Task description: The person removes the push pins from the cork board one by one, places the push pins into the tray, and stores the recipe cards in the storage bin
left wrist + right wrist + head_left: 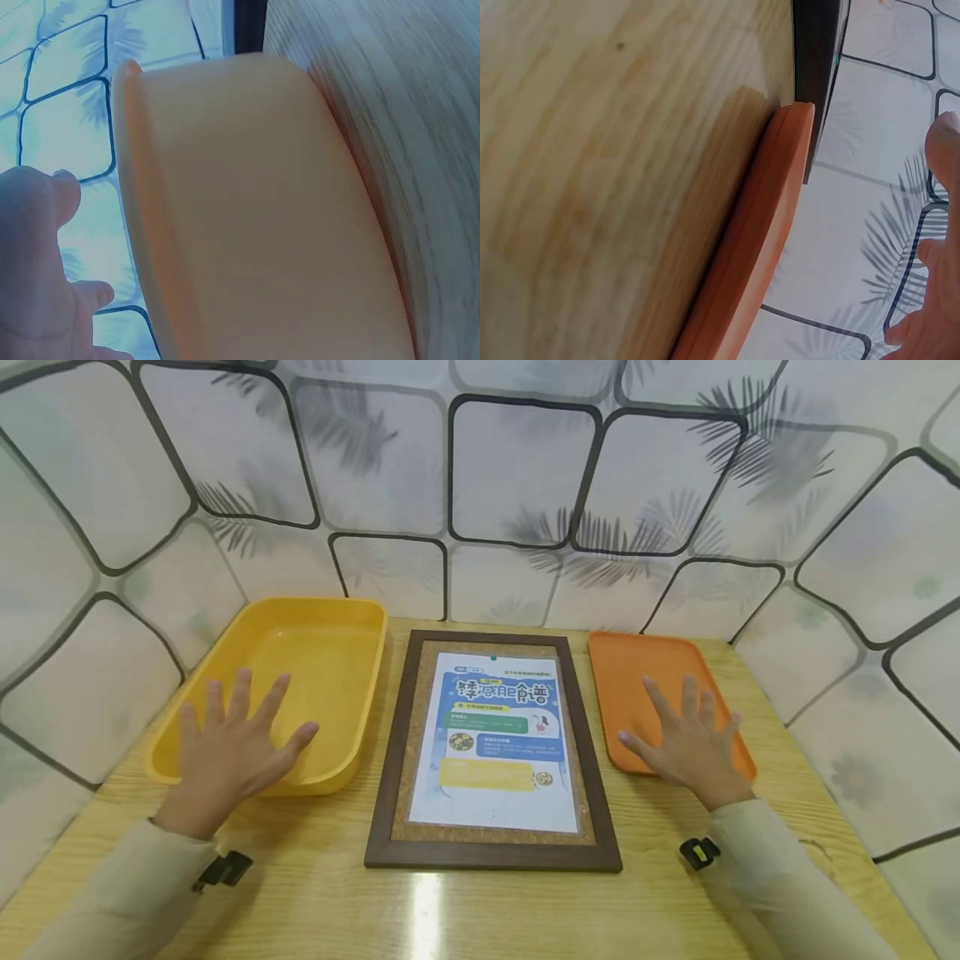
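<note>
My left hand (228, 752) hovers with fingers spread over the near left part of a deep yellow tray (330, 652), holding nothing. In the left wrist view the tray's outer wall (247, 210) fills the middle, and the hand (34, 262) is apart from its rim. My right hand (690, 743) is spread above a shallow orange tray (637, 660), also holding nothing. The right wrist view shows the orange tray's edge (757, 232) on the table, with part of the hand (937, 277) at the right border. Between the hands lies a brown-framed cork board (495, 852) with a printed sheet (495, 810) pinned on it.
A light wood-grain table (315, 893) carries the trays and the board. Patterned wall panels (517, 468) with dark outlines and leaf prints rise behind and along both sides. Small black devices are on the undersides of both wrists, including a black strap clip (699, 853) at the right.
</note>
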`<state>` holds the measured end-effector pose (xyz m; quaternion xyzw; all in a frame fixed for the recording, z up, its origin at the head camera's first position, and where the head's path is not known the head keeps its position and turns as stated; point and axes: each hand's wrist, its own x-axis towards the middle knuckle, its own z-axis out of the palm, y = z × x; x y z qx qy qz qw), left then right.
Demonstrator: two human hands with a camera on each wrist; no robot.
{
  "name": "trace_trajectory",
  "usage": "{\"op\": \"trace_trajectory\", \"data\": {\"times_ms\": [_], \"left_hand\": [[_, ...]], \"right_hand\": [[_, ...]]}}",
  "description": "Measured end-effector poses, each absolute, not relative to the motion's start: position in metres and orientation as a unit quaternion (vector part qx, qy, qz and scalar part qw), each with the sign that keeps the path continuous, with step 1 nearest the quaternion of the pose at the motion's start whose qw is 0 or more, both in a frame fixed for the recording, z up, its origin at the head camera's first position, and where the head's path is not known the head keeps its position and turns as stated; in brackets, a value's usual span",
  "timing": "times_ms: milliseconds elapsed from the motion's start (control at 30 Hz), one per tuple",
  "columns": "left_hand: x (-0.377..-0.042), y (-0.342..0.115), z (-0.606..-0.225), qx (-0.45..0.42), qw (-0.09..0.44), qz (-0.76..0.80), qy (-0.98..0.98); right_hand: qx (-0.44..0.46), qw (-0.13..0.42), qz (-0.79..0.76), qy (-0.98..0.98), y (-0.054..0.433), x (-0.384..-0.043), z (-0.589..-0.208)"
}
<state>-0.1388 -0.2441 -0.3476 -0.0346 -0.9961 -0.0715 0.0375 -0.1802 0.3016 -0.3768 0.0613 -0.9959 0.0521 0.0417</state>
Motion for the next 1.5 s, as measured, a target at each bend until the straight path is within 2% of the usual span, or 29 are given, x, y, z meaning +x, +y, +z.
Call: {"op": "trace_trajectory", "data": {"times_ms": [367,667,1000,1367,1500], "left_hand": [[-0.142,-0.223,-0.341,-0.079,0.019,-0.199,-0.977],[-0.146,-0.211,-0.338,-0.102,0.023,-0.295,-0.95],[-0.144,-0.203,-0.334,-0.089,0.009,-0.326,-0.941],[-0.143,-0.197,-0.332,-0.086,-0.016,-0.372,-0.924],[-0.144,-0.195,-0.333,-0.088,-0.002,-0.377,-0.922]], "right_hand": [[0.075,0.021,0.114,-0.99,0.292,-0.194,-0.369],[0.125,0.063,0.165,-0.976,0.29,-0.205,-0.371],[0.152,0.081,0.209,-0.963,0.288,-0.211,-0.375],[0.148,0.07,0.222,-0.961,0.28,-0.218,-0.375],[0.141,0.065,0.226,-0.962,0.278,-0.221,-0.374]]}}
